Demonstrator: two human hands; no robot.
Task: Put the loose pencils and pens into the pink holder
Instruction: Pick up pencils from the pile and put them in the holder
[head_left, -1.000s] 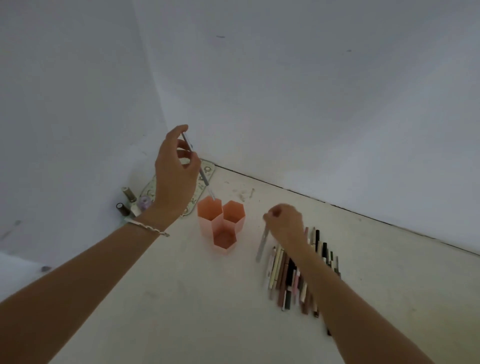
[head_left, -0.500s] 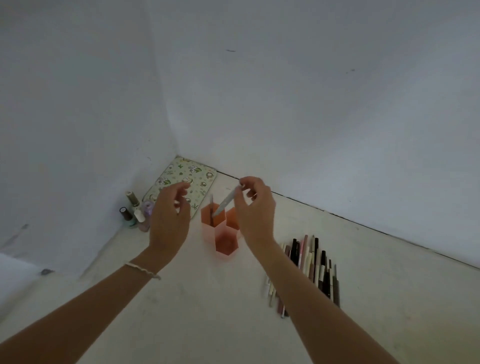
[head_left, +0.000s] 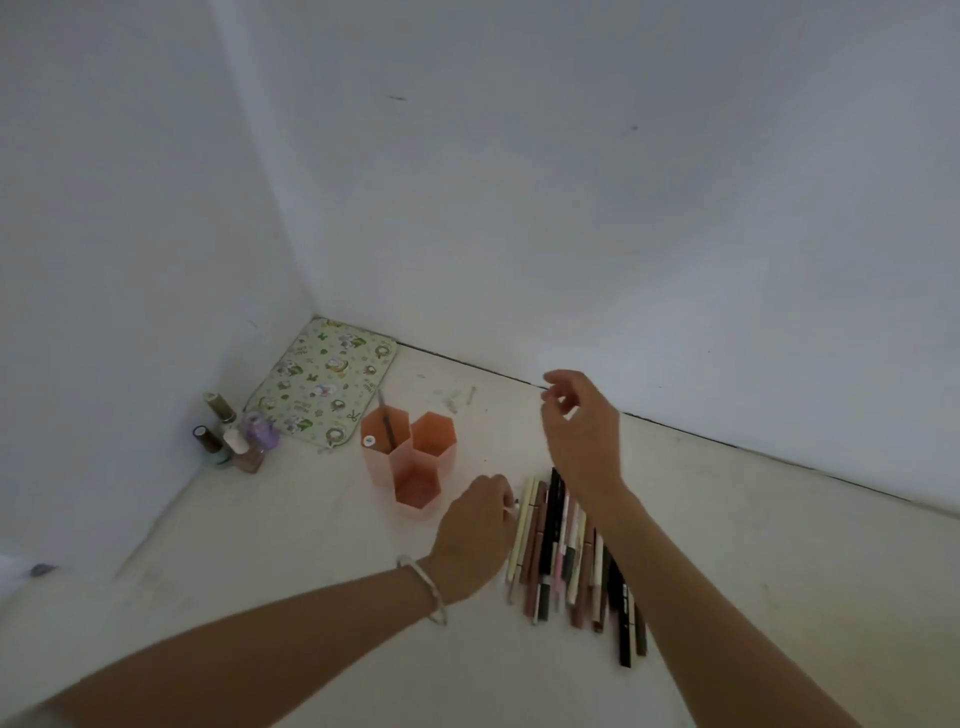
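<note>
The pink holder (head_left: 415, 462) has three hexagonal cups and stands on the white surface. Its left cup holds two pens (head_left: 385, 431), one thin and dark, one with a white end. A row of loose pencils and pens (head_left: 566, 551) lies to the right of the holder. My left hand (head_left: 475, 530) rests at the left edge of that row, fingers pinched around the top of a cream-coloured pen (head_left: 521, 530). My right hand (head_left: 582, 431) hovers above the far end of the row, fingers loosely curled and holding nothing.
A patterned green pouch (head_left: 324, 384) lies in the corner behind the holder. Several nail polish bottles (head_left: 234, 439) stand along the left wall. White walls close in the left and back sides.
The right hand dropped its white pen into the left cup and pulled back to the right. The left hand moved from the holder down to the loose row and closed on a cream pen.
</note>
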